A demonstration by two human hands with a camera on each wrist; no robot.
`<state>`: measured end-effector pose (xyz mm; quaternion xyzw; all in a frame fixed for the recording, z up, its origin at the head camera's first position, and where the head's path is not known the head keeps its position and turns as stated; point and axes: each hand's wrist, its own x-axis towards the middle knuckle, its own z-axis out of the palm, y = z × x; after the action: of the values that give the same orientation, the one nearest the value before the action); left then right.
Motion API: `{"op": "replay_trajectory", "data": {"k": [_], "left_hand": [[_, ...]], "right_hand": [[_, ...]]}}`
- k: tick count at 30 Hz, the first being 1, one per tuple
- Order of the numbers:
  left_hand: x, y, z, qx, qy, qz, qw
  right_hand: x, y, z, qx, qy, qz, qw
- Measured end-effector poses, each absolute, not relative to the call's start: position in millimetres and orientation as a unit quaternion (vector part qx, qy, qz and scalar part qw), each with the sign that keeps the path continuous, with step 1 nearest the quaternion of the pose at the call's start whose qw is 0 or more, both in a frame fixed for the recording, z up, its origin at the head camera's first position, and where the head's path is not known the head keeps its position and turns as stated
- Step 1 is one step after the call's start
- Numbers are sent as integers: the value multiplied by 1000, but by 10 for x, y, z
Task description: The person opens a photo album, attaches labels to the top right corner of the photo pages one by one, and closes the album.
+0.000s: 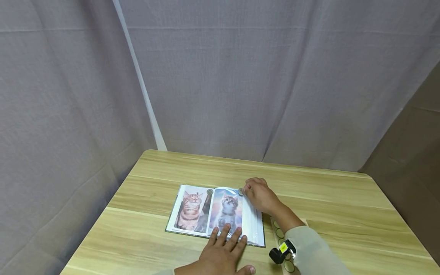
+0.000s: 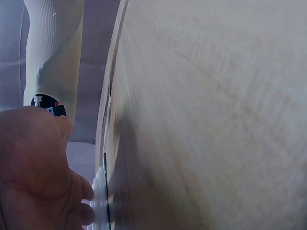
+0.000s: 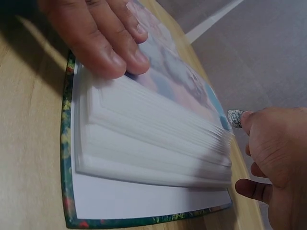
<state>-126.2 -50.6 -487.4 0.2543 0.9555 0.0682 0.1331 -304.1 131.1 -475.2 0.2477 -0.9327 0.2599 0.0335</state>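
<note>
An open photo album (image 1: 261, 238) lies on the table, a cat picture (image 1: 190, 215) on its left page and a kitten picture (image 1: 228, 210) on its right. One round sticker (image 1: 210, 191) sits at the left page's top right corner. At the top right corner of the kitten picture, my right hand (image 1: 262, 196) pinches another round sticker (image 3: 236, 118) by its edge. My left hand (image 1: 220, 254) is spread flat, its fingertips resting on the right page's lower edge. The thick stack of page sleeves (image 3: 153, 134) shows side-on in the right wrist view.
A sheet of round stickers (image 1: 277, 233) lies right of the album, partly hidden under my right forearm. The wooden table (image 1: 326, 198) has its far edge against grey curtains (image 1: 220, 88).
</note>
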Motion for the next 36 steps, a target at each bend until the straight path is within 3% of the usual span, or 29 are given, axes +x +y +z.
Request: {"op": "replay_trajectory", "data": {"k": [36], "left_hand": [[-1253, -506, -4990, 259, 962, 21, 78]], "right_hand": [[-3098, 1165, -4939, 201, -952, 226, 55]]}}
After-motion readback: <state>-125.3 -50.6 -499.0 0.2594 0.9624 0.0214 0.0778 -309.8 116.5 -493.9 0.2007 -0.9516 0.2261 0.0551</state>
